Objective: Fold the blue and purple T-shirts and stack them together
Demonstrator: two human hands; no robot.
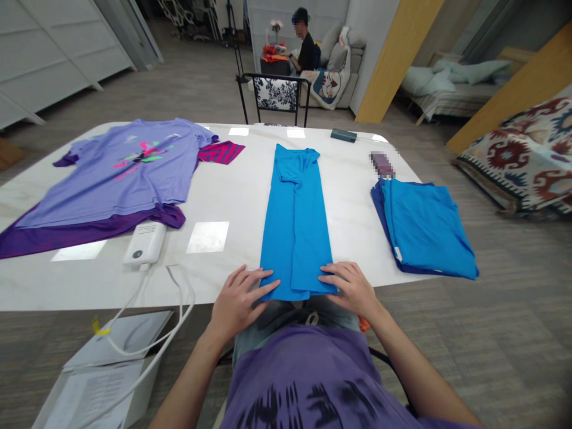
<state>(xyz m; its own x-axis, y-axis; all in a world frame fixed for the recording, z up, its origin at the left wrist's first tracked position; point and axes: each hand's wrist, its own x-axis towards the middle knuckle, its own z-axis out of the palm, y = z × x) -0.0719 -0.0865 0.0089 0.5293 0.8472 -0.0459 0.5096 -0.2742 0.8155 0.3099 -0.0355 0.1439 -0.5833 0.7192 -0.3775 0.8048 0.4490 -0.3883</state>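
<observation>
Two bare hands are pressing lightly on the near corners of a bright blue shirt point(297, 220), folded into a long strip and lying lengthwise at the near edge of a white surface point(236, 196). The left hand point(239, 298) is resting its spread fingers on one corner, its grip unclenched; the right hand point(349, 287) is touching the opposite corner, its grip likewise loose. A folded blue stack point(424, 229) is sitting to the right (a small white tag point(398, 253) is showing), while a lavender T-shirt point(129, 167) is lying spread over purple fabric point(89, 231) at left, near a white device point(145, 243) trailing cables.
</observation>
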